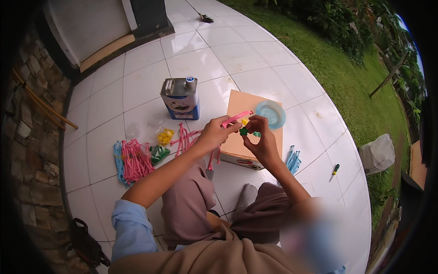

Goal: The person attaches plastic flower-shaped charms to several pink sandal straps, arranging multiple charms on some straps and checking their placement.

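My left hand is closed around a pink plastic stick that points up and to the right, over a cardboard box. Beside it, my right hand pinches a small green clover-shaped piece between thumb and forefinger. A small yellow piece shows between the two hands; whether it lies on the box or is held, I cannot tell. Another green piece appears within the curve of my right hand. A translucent blue bowl sits on the box, just beyond my right hand.
Left lie a pink stick bundle, light blue sticks, bags of yellow pieces and green pieces, and loose pink sticks. A blue metal can stands behind. Right are more blue sticks and a screwdriver.
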The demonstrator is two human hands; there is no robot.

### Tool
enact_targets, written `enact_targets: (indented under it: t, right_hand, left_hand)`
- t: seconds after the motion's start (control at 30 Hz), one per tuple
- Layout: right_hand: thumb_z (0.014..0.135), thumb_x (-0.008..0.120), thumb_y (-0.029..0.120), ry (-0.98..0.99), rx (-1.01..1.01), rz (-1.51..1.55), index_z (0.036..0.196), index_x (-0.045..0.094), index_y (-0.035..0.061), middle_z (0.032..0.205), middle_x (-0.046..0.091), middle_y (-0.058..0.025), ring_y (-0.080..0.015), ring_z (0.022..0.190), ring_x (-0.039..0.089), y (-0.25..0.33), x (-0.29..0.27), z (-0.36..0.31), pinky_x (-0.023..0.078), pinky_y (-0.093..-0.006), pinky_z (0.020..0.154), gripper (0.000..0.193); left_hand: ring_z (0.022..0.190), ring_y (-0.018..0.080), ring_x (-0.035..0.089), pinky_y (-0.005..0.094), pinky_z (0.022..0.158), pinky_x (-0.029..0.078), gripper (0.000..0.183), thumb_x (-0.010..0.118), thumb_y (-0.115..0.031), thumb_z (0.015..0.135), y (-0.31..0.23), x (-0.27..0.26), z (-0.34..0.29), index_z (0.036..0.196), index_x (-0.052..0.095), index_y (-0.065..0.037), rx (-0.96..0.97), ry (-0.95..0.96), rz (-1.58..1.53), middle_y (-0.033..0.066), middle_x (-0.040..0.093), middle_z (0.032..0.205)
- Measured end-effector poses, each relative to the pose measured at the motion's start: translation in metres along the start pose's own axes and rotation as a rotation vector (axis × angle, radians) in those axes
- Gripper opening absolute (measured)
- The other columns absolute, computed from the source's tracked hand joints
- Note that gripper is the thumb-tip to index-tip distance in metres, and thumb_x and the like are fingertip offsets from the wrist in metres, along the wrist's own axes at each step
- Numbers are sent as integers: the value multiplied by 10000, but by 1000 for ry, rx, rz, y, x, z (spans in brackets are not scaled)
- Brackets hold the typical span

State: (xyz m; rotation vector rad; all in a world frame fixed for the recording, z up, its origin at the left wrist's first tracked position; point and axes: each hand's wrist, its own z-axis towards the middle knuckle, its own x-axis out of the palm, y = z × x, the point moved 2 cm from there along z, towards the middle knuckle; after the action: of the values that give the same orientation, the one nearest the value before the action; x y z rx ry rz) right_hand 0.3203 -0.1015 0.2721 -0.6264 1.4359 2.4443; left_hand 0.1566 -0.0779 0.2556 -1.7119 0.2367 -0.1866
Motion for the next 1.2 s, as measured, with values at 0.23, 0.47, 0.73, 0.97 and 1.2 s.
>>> enact_targets:
  t: [0.23,0.47,0.73,0.97,1.2]
  right_hand:
    - [706,658,-47,-2,-100,-50,1109,429,46,926,552,-112,-241,874,569,14,-6,1,462,-349,775,473]
    - [693,688,-35,-45,-368,-180,978,493,36,897,575,-104,-269,851,563,15,-15,4,464,-354,760,353]
    - [752,690,6,-210,257,473,1025,356,55,794,628,-88,-117,743,593,33,-36,24,449,-231,634,434]
    - [743,712,37,-185,374,509,1024,342,48,777,640,-103,-138,763,618,31,-33,26,478,-241,678,465]
    - [738,714,37,-168,404,467,1019,337,43,776,638,-113,-135,752,621,28,-34,26,480,-233,675,471]
  left_hand:
    - [463,19,329,194,416,257,212,612,-202,856,-6,3,-5,937,580,-8,-68,120,-222,-46,431,589]
    - [463,7,306,176,420,233,246,581,-228,881,-16,10,-9,989,560,-8,-150,206,-260,-56,406,597]
    - [452,-3,296,169,404,242,228,513,-206,923,-20,12,-12,1073,580,-48,143,94,-171,-31,466,648]
    - [455,-7,325,181,402,268,217,532,-214,914,-25,22,-14,1061,625,-83,291,-51,30,-66,411,584]
    - [559,56,413,232,521,382,207,551,-192,893,-35,22,-22,1011,612,-34,260,-95,188,26,508,612]
